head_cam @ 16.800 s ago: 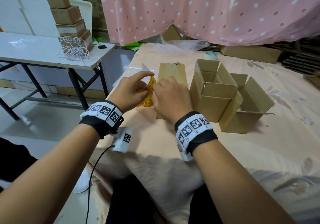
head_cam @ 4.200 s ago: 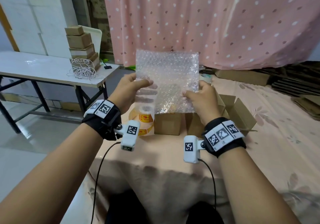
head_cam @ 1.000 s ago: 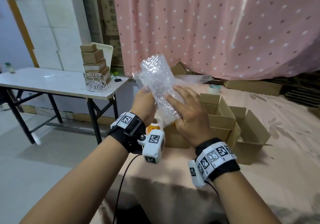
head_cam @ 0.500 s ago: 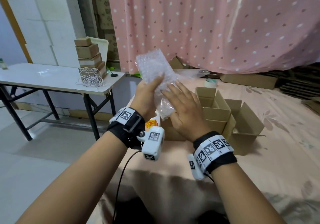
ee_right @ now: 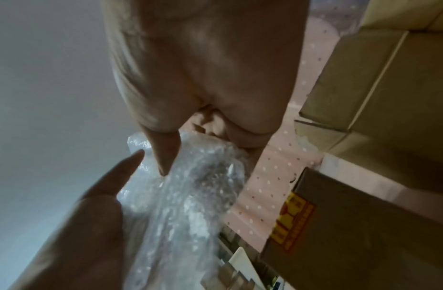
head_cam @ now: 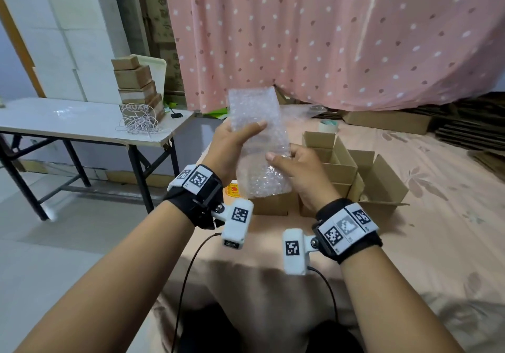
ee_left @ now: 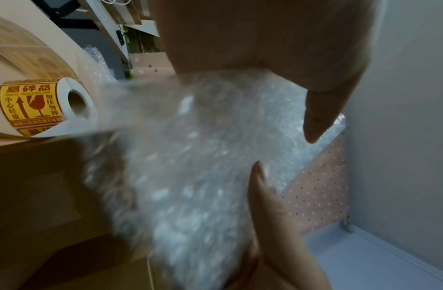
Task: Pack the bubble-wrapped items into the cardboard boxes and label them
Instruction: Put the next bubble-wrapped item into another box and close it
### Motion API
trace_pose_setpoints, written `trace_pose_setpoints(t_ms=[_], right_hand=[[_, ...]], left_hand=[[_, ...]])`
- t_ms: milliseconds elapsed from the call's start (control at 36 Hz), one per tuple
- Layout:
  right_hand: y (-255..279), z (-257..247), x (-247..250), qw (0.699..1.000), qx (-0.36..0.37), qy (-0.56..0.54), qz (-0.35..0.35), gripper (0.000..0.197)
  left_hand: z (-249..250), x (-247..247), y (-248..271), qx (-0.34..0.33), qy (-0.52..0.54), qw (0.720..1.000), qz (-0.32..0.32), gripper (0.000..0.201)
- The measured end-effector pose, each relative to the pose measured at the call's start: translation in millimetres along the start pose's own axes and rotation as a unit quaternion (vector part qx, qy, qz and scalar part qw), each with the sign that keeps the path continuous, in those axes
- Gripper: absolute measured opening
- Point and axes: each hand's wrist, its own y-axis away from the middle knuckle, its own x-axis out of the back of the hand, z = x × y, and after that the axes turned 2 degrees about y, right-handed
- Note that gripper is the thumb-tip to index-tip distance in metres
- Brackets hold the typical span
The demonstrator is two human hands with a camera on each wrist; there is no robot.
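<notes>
Held up above the near cardboard boxes (head_cam: 273, 205): bubble-wrap bundle (head_cam: 258, 145), long axis upright, top tilted slightly left. Gripped by left hand (head_cam: 228, 147) (thumb across the front) and right hand (head_cam: 300, 172) lower down. Only in left wrist view: yellow label roll (ee_left: 42, 106).

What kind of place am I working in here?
Probably a makeshift home packing station: open cardboard boxes on a cloth-covered surface, a roll of fragile stickers, and more flattened cardboard by the curtain.
</notes>
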Motion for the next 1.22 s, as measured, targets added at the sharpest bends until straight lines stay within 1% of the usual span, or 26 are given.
trace_pose_setpoints(t_ms=[56,139,250,361,417,472,500,528,583,639,694,750,805,833,861,917,1000,1028,1083,1139,1222], right_hand=[[2,2,1,0.999,0.009,0.04,0.003,0.024],[5,3,3,0.998,0.002,0.063,-0.006,0.021],[6,5,6,0.996,-0.004,0.086,-0.012,0.021],[6,2,5,0.997,-0.006,0.083,-0.004,0.021],[6,0,5,0.997,-0.001,0.079,0.004,0.022],[5,-1,6,0.996,0.001,0.09,0.012,0.022],[5,-1,8,0.995,-0.001,0.098,0.015,0.021],[5,-1,10,0.994,-0.005,0.106,0.017,0.02],[6,-1,13,0.992,-0.014,0.122,0.013,0.017],[9,-1,15,0.991,-0.017,0.129,0.002,0.012],[11,-1,14,0.993,-0.017,0.12,-0.006,0.007],[12,0,13,0.994,-0.016,0.112,-0.005,0.008],[10,1,13,0.992,-0.008,0.125,0.002,0.009],[9,1,13,0.991,-0.005,0.137,0.006,0.013],[9,1,13,0.989,-0.003,0.149,0.009,0.017],[8,1,15,0.985,-0.003,0.17,0.013,0.019],[8,-3,22,0.983,-0.003,0.181,0.037,0.008],[9,-5,24,0.985,0.002,0.165,0.055,0.006],[7,-9,31,0.987,0.021,0.123,0.104,0.006],[4,-12,36,0.983,0.03,0.121,0.136,0.007],[-1,-14,47,0.977,0.021,0.154,0.149,0.004]], left_hand=[[2,1,-1,-0.001,0.004,1.0,0.013,0.046],[5,2,-2,0.005,-0.002,1.0,0.016,0.054],[7,4,-7,0.026,-0.012,0.999,0.023,0.049],[13,3,-15,0.052,-0.01,0.998,0.029,0.048],[14,1,-18,0.068,-0.001,0.997,0.04,0.051],[14,-1,-19,0.077,0.01,0.996,0.033,0.053],[14,-3,-19,0.078,0.009,0.997,0.02,0.049],[13,-4,-20,0.075,0.006,0.997,0.005,0.046],[12,-6,-22,0.062,0.001,0.998,-0.012,0.046],[10,-7,-26,0.052,0.01,0.999,0.004,0.047],[9,-6,-30,0.052,0.022,0.998,0.039,0.045],[8,-7,-32,0.069,0.036,0.996,0.048,0.052],[5,-9,-33,0.098,0.046,0.993,0.047,0.076],[3,-10,-34,0.109,0.046,0.991,0.055,0.086],[1,-11,-35,0.11,0.047,0.991,0.068,0.089],[-6,-12,-38,0.104,0.046,0.991,0.074,0.086],[-12,-17,-34,0.101,0.059,0.991,0.057,0.084],[-14,-19,-33,0.106,0.056,0.992,0.044,0.079],[-21,-24,-31,0.114,0.043,0.993,0.004,0.06],[-27,-29,-30,0.115,0.02,0.993,-0.015,0.042],[-30,-38,-33,0.102,-0.008,0.995,-0.023,0.035]])
